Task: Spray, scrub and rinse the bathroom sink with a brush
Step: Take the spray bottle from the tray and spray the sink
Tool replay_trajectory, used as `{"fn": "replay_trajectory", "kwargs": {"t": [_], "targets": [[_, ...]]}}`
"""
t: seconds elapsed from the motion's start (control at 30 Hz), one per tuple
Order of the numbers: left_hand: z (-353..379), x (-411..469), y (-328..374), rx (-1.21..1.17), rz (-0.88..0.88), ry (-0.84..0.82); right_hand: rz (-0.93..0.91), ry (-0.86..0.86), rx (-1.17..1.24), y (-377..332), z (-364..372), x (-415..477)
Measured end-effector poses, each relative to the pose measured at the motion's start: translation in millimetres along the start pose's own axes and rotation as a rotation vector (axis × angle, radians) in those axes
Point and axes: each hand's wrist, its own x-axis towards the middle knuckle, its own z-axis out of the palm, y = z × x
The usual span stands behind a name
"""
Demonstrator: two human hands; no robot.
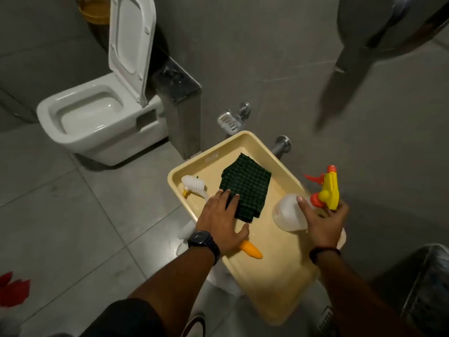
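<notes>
The brush [194, 184] is seen lying in the far-left corner of the cream tray [272, 288], its orange handle end [252, 250] emerging beneath the left hand [222, 221]. That hand is spread flat, gripping nothing, resting partly on the green cloth [246, 188] at the tray's middle. The spray bottle [291, 212] at the right edge is clasped by the right hand [324, 221]. The tray appears perched on a narrow support; it could be tipped by uneven pressing. Open floor [85, 203] is left leftward; the toilet [97, 117] stands well apart.
</notes>
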Motion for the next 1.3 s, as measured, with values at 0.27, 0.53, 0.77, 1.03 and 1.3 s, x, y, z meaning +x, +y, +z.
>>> {"fn": "replay_trajectory", "kwargs": {"t": [0.27,0.53,0.77,1.03,1.3], "targets": [[3,0,0,0.073,0.051,0.036,-0.223,-0.324,0.031,-22,20,35],[-22,-28,80,0.004,0.158,-0.009,-0.357,-0.102,0.284,-85,-66,-2],[-44,-91,224,-0.107,0.409,0.037,-0.471,0.099,0.226,-125,-247,-62],[7,-186,373,-0.153,0.485,-0.083,-0.184,0.126,-0.133,-73,-453,-142],[58,-199,405,0.036,0.446,-0.006,0.224,0.067,-0.322,4,-547,-189]]}}
